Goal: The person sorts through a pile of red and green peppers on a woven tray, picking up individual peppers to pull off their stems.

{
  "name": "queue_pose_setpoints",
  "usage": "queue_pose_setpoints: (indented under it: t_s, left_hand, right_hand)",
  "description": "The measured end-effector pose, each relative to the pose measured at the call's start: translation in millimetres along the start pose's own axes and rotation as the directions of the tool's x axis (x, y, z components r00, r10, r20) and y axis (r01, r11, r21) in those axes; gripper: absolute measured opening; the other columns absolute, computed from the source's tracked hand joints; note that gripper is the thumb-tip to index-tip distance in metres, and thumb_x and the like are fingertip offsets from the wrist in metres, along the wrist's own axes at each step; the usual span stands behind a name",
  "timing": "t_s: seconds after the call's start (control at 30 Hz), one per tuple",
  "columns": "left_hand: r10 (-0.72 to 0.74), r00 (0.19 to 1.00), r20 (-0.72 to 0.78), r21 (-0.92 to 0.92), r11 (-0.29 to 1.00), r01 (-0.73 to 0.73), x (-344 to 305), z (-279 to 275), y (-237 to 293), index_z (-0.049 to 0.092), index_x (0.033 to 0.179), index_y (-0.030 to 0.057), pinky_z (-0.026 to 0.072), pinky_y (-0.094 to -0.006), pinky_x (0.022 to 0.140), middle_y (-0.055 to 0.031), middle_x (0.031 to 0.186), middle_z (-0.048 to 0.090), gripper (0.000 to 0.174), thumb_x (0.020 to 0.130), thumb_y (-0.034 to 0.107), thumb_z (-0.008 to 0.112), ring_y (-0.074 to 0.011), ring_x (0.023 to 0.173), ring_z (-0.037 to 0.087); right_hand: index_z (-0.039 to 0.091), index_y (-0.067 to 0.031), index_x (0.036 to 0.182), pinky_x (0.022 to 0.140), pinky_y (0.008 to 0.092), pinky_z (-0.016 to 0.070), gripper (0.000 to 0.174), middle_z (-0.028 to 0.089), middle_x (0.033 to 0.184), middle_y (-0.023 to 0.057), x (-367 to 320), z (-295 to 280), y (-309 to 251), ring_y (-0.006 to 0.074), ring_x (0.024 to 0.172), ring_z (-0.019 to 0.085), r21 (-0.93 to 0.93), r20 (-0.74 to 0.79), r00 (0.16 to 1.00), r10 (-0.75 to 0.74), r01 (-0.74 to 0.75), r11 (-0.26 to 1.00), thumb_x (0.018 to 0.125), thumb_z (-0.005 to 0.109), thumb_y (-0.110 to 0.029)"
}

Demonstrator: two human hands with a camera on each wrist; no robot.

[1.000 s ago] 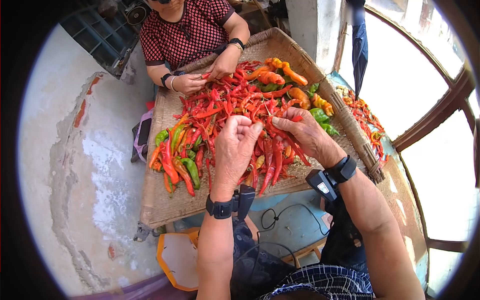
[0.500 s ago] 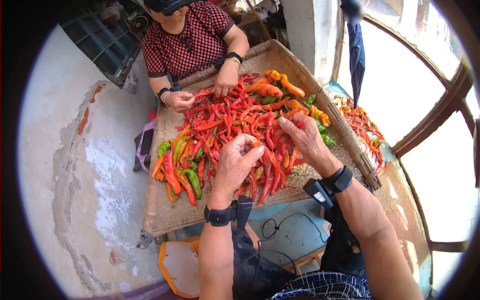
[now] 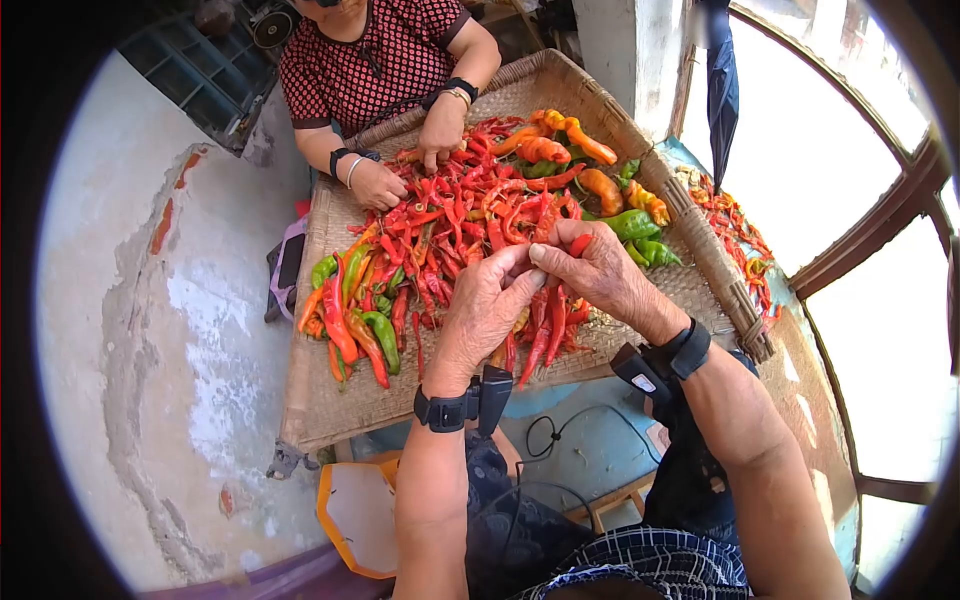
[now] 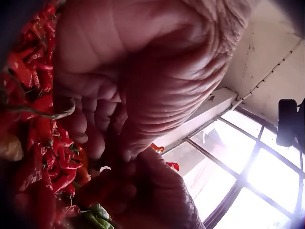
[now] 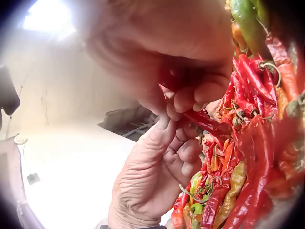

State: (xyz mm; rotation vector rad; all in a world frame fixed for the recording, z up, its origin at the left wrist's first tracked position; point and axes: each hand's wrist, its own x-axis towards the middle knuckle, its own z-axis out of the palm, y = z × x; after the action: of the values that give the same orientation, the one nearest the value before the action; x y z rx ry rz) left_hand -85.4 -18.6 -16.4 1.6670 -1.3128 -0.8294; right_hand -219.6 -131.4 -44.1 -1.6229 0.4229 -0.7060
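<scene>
Over the near part of the red chili pile (image 3: 470, 215), my two hands meet at the fingertips. My right hand (image 3: 615, 280) keeps its fingers curled around red chili peppers; one red end (image 3: 580, 245) shows above the thumb. My left hand (image 3: 480, 315) pinches with thumb and forefinger right at the right thumb tip. In the right wrist view a red chili pepper (image 5: 209, 125) sticks out below the meeting fingers. The pinched spot itself is hidden behind the fingers.
A large woven tray (image 3: 330, 410) bears the chilies, with green peppers (image 3: 640, 225) and orange ones (image 3: 600, 190) at its right. Across it, another person (image 3: 370, 70) reaches into the pile. More chilies (image 3: 735, 235) lie beyond the right rim. An orange-rimmed container (image 3: 357, 520) stands below.
My hands were apart half a second ago, the left one holding a red chili lower down; now their fingertips have come together. The other person's hands have shifted on the pile.
</scene>
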Motion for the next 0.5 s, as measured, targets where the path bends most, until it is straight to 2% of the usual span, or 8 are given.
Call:
queue_pose_setpoints:
  t_s: [0.1, 0.2, 0.23, 0.27, 0.33, 0.37, 0.43, 0.5]
  left_hand:
    - [-0.060, 0.998, -0.015, 0.007, 0.998, 0.060, -3.4, -1.2, 0.6, 0.063, 0.105, -0.0009, 0.0462, -0.0224, 0.063, -0.0008, 0.084, 0.064, 0.024, 0.090, 0.018, 0.061, -0.0058, 0.071, 0.056]
    - [-0.123, 0.987, -0.106, -0.008, 0.992, 0.123, -2.7, -20.9, 1.6, 0.064, 0.098, 0.0014, 0.0423, -0.0193, 0.059, 0.0028, 0.073, 0.059, 0.022, 0.090, 0.022, 0.062, -0.0038, 0.063, 0.052]
    - [-0.113, 0.968, -0.224, -0.044, 0.993, 0.106, -0.1, -30.1, 1.8, 0.064, 0.103, 0.0003, 0.0423, -0.0188, 0.058, 0.0015, 0.074, 0.059, 0.028, 0.089, 0.024, 0.063, -0.0039, 0.063, 0.051]
    - [-0.009, 0.910, -0.415, -0.149, 0.987, -0.058, 7.0, -35.7, -7.2, 0.062, 0.110, -0.0007, 0.0427, -0.0188, 0.058, -0.0008, 0.078, 0.062, 0.031, 0.090, 0.023, 0.062, -0.0045, 0.062, 0.051]
    - [0.026, 0.753, -0.657, -0.045, 0.996, -0.074, 17.3, -49.9, -24.7, 0.061, 0.115, -0.0019, 0.0433, -0.0189, 0.058, -0.0025, 0.083, 0.063, 0.035, 0.090, 0.023, 0.062, -0.0050, 0.063, 0.052]
    - [0.027, 0.753, -0.658, -0.045, 0.996, -0.075, 15.2, -57.7, -31.6, 0.061, 0.115, -0.0019, 0.0433, -0.0189, 0.058, -0.0025, 0.083, 0.063, 0.035, 0.090, 0.023, 0.062, -0.0050, 0.063, 0.052]
    - [-0.110, 0.875, -0.472, 0.087, 0.981, 0.171, 6.5, -67.4, -44.5, 0.061, 0.113, -0.0023, 0.0441, -0.0195, 0.059, -0.0018, 0.083, 0.064, 0.037, 0.089, 0.026, 0.063, -0.0058, 0.065, 0.054]
    - [-0.057, 0.922, -0.382, 0.444, 0.864, 0.237, 5.8, -59.1, -56.6, 0.062, 0.104, 0.0008, 0.0488, -0.0334, 0.064, -0.0109, 0.077, 0.066, 0.032, 0.082, 0.023, 0.067, -0.0213, 0.069, 0.063]
  right_hand:
    - [0.061, -0.0018, 0.084, 0.053, 0.0281, 0.0440, 0.021, 0.057, 0.064, 0.0034, -3.8, -6.6, -3.3, 0.0097, 0.060, 0.052, -0.128, 0.138, 0.990, 0.020, -0.002, 0.992, 0.087, 0.066, -0.022]
    - [0.059, -0.0020, 0.098, 0.056, 0.0261, 0.0455, 0.022, 0.056, 0.068, 0.0017, -4.3, -5.5, -4.2, 0.0093, 0.063, 0.053, -0.020, 0.051, 0.999, 0.017, -0.016, 1.000, 0.084, 0.068, -0.017]
    - [0.055, -0.0026, 0.109, 0.061, 0.0248, 0.0480, 0.030, 0.056, 0.072, 0.0002, -5.1, -9.7, -11.2, 0.0088, 0.067, 0.054, 0.080, 0.089, 0.990, 0.108, -0.115, 0.990, 0.083, 0.067, -0.009]
    - [0.052, -0.0020, 0.112, 0.062, 0.0242, 0.0496, 0.031, 0.056, 0.075, -0.0001, -0.8, -10.3, -0.4, 0.0078, 0.071, 0.055, 0.083, 0.066, 0.998, -0.001, -0.004, 0.997, 0.083, 0.062, -0.003]
    - [0.050, -0.0016, 0.114, 0.060, 0.0242, 0.0500, 0.031, 0.056, 0.077, 0.0009, 1.1, -7.3, 4.9, 0.0072, 0.074, 0.057, 0.208, 0.021, 0.999, -0.030, 0.025, 0.978, 0.084, 0.056, 0.000]
    - [0.050, -0.0016, 0.114, 0.060, 0.0242, 0.0500, 0.031, 0.056, 0.077, 0.0009, 1.6, -6.5, 3.8, 0.0072, 0.074, 0.057, 0.206, 0.021, 0.999, -0.031, 0.026, 0.978, 0.084, 0.056, 0.000]
    - [0.050, -0.0025, 0.113, 0.057, 0.0226, 0.0484, 0.027, 0.058, 0.076, 0.0014, -2.0, -1.9, -2.6, 0.0080, 0.069, 0.058, 0.378, 0.011, 0.997, 0.077, -0.076, 0.923, 0.086, 0.054, -0.001]
    - [0.050, -0.0028, 0.112, 0.054, 0.0224, 0.0474, 0.025, 0.059, 0.076, 0.0015, -1.0, -4.8, -7.5, 0.0083, 0.065, 0.058, 0.294, 0.040, 0.995, 0.095, -0.103, 0.950, 0.087, 0.054, -0.003]
